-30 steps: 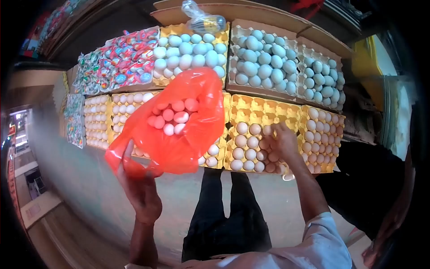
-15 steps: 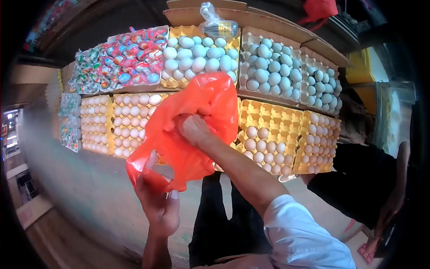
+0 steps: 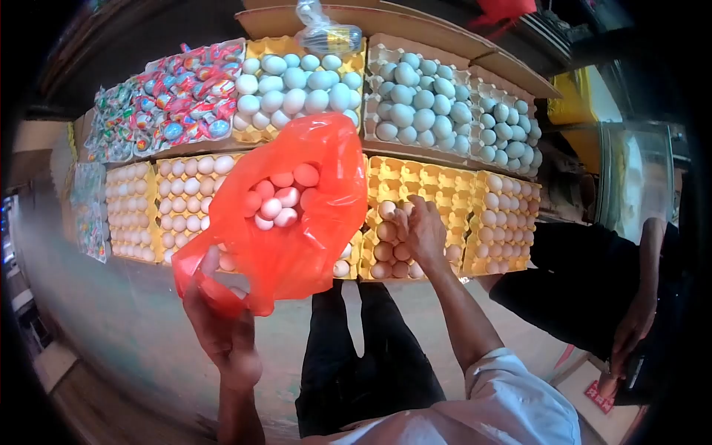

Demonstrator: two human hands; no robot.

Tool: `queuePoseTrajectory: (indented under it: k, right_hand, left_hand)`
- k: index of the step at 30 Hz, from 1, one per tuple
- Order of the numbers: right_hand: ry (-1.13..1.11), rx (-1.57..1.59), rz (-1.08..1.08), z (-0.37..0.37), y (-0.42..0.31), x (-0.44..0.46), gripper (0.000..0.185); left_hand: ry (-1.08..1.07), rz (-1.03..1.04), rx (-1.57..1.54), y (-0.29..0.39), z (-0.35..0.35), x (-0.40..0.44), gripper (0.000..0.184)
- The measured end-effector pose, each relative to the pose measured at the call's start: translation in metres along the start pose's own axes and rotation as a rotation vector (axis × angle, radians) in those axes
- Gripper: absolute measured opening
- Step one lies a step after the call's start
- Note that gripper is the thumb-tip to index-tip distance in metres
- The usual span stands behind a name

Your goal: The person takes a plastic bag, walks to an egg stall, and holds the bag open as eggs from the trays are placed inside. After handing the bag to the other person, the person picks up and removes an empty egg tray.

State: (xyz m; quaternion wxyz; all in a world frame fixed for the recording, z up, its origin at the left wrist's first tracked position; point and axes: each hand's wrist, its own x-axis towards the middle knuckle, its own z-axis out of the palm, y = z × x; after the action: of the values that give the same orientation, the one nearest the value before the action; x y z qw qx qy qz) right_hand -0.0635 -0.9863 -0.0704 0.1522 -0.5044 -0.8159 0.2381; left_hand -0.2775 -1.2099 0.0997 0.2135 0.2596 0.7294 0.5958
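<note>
A red plastic bag (image 3: pixel 304 245) spreads over the egg trays, its mouth facing up with several pinkish eggs (image 3: pixel 285 208) visible inside. My left hand (image 3: pixel 222 315) is closed on the bag's near-left edge. To the right, my right hand (image 3: pixel 425 236) reaches into a half-filled yellow egg tray (image 3: pixel 437 178). Its thumb and fingers are around an egg (image 3: pixel 406 208) in the top filled row, largely covered by the fingertips. Another brown egg (image 3: pixel 387 210) sits just left of that one, with more brown eggs (image 3: pixel 384 251) in the rows below.
Behind are trays of bluish eggs (image 3: pixel 423 119) and wrapped eggs (image 3: pixel 178 104). A bottle in clear plastic (image 3: pixel 331 38) lies on the back tray. Another full tray of brown eggs (image 3: pixel 512 222) is at right. A person in dark clothes (image 3: pixel 586 274) stands at the right.
My right hand has come out of the bag and moved right to the yellow tray. Eggs inside the bag are now visible. The left hand still holds the bag; the view has shifted.
</note>
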Motion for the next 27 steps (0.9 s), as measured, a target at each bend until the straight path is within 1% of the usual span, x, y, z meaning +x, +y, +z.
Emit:
queuePoseTrajectory:
  k: [2,3,5,6,7,8,9,10,11,13,14,15,17,18,19,21,22,24,26,27]
  right_hand:
    - [-0.193,-0.112,0.109,0.000,0.019,0.000,0.017]
    - [-0.194,-0.100,0.118,0.002,0.020,0.000,0.017]
    - [-0.125,-0.109,0.130,0.004,0.021,-0.003,0.018]
    - [-0.131,-0.080,0.127,0.005,0.026,-0.005,0.017]
    - [-0.130,-0.074,0.133,0.006,0.032,-0.008,0.017]
    - [-0.077,0.130,0.118,0.005,0.041,-0.011,0.020]
    - [-0.025,0.333,0.100,0.006,0.049,-0.013,0.022]
    - [-0.015,0.595,0.287,0.008,0.054,-0.016,0.027]
    - [-0.020,0.602,0.290,0.002,0.065,-0.016,0.027]
    - [-0.118,1.631,0.909,-0.033,0.064,-0.003,0.022]
    - [-0.124,1.735,1.044,-0.052,0.044,0.007,0.019]
    - [-0.119,1.738,1.045,-0.046,0.045,0.011,0.019]
    - [-0.360,0.996,0.782,-0.024,0.053,0.016,0.026]
    - [-0.328,0.656,0.440,-0.001,0.061,0.013,0.036]
    - [-0.387,0.306,0.269,-0.017,0.031,0.022,0.034]
    - [-0.288,-0.059,0.036,0.001,0.015,0.023,0.034]
    - [-0.287,-0.055,0.031,0.003,0.010,0.024,0.034]
    - [-0.415,-0.164,0.063,0.005,-0.002,0.026,0.032]
    - [-0.463,-0.124,0.032,0.006,-0.001,0.025,0.031]
    - [-0.504,-0.091,0.019,0.006,0.002,0.023,0.029]
  left_hand:
    - [-0.003,0.016,0.126,-0.004,0.001,-0.002,0.067]
    - [-0.012,0.018,0.138,-0.003,0.003,-0.002,0.067]
    - [0.047,-0.032,0.066,0.001,0.009,-0.003,0.065]
    - [0.041,-0.031,0.074,0.003,0.012,-0.004,0.065]
    - [0.055,-0.073,0.029,0.004,0.014,-0.004,0.065]
    - [0.072,-0.115,-0.016,0.006,0.016,-0.005,0.066]
    - [0.071,-0.112,-0.011,0.006,0.019,-0.005,0.066]
    - [0.078,-0.130,-0.035,0.007,0.020,-0.005,0.067]
    - [0.086,-0.149,-0.058,0.008,0.021,-0.005,0.068]
    - [0.096,-0.151,-0.041,0.008,0.026,-0.003,0.070]
    - [0.102,-0.152,-0.032,0.008,0.028,-0.004,0.072]
    - [0.098,-0.151,-0.031,0.006,0.029,-0.004,0.072]
    - [0.045,-0.139,0.014,0.004,0.027,-0.004,0.076]
    - [0.041,-0.136,0.017,0.006,0.032,-0.004,0.076]
    - [0.060,-0.132,-0.008,0.009,0.039,-0.004,0.075]
    - [0.082,-0.122,-0.031,0.011,0.039,-0.004,0.075]
    - [0.066,-0.122,-0.030,0.009,0.035,-0.005,0.072]
    - [0.063,-0.121,-0.026,0.005,0.028,-0.006,0.070]
    - [0.019,-0.060,0.062,0.002,0.020,-0.010,0.064]
    - [0.033,-0.059,0.063,-0.001,0.015,-0.012,0.064]
